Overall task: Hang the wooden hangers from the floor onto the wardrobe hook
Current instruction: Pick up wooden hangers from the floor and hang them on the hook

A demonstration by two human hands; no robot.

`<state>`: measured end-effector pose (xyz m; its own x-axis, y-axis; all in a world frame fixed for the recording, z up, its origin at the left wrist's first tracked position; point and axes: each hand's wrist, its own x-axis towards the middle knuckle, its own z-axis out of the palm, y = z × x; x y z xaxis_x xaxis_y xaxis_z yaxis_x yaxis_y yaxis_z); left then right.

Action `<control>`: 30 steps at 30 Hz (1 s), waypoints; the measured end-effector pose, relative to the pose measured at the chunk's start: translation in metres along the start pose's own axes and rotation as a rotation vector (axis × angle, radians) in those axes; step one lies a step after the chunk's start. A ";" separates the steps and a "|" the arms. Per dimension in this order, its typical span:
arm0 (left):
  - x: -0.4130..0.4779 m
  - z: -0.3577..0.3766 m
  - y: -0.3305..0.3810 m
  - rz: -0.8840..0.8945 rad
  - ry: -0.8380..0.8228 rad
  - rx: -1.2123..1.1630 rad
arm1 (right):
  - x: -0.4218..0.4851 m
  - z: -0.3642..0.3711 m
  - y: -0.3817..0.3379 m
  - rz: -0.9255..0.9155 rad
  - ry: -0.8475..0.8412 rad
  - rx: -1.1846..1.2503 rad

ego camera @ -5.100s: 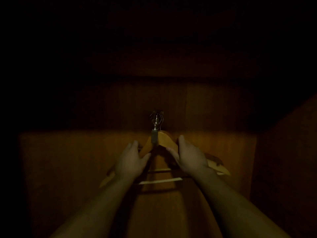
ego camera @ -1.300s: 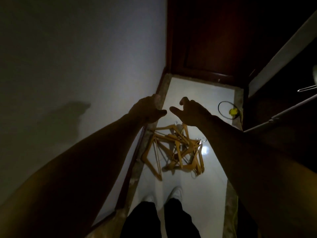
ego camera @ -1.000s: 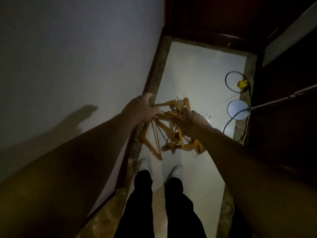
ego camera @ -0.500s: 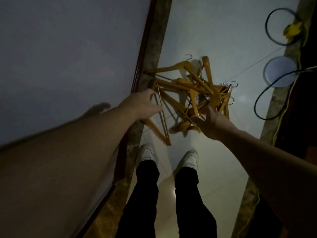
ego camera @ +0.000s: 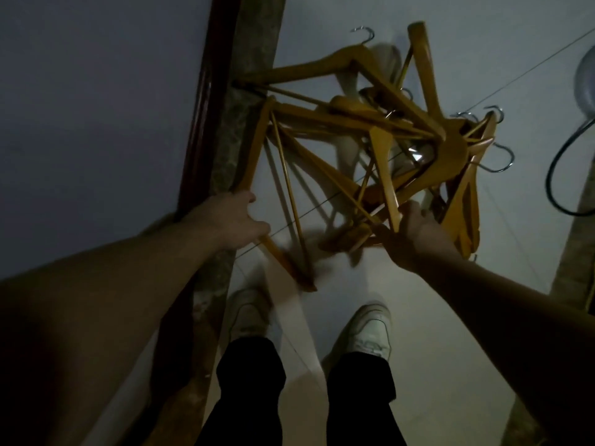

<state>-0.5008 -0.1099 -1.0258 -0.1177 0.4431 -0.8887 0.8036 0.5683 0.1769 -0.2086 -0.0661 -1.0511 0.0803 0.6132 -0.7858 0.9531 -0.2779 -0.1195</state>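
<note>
Brought closer than before, left hand (ego camera: 230, 222) is wrapped round an orange-brown wooden hanger (ego camera: 255, 149), right hand (ego camera: 417, 235) is clasped on another hanger (ego camera: 385, 175) in the tangled pile (ego camera: 450, 146).

The hangers (ego camera: 450, 149) are amber wood with a smooth, lightly varnished sheen, and their hooks (ego camera: 511, 158) are bright polished metal. The floor (ego camera: 450, 300) is pale, smooth tile with a soft gloss, edged by a mottled stone strip (ego camera: 254, 43) and dark glossy wooden skirting (ego camera: 206, 91). The wall (ego camera: 96, 91) looks matt. The trousers (ego camera: 251, 397) are black matt cloth.
</note>
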 end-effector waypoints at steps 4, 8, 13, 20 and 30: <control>0.045 0.028 -0.006 -0.027 0.059 -0.007 | 0.039 0.025 0.018 -0.011 0.121 -0.101; 0.084 0.046 -0.017 -0.083 0.127 -0.080 | 0.064 0.053 0.029 0.012 0.108 -0.043; 0.129 0.057 -0.028 -0.189 0.216 -0.092 | 0.073 0.085 0.038 -0.092 0.189 0.098; 0.158 0.067 -0.041 -0.266 0.303 0.008 | 0.068 0.091 0.045 -0.236 0.130 0.145; 0.130 0.047 -0.035 -0.236 0.256 -0.120 | 0.053 0.081 0.035 -0.189 0.117 0.180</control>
<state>-0.5171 -0.1053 -1.1671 -0.4460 0.4409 -0.7788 0.6644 0.7462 0.0419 -0.1948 -0.1034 -1.1459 -0.0511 0.7452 -0.6648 0.8880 -0.2707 -0.3716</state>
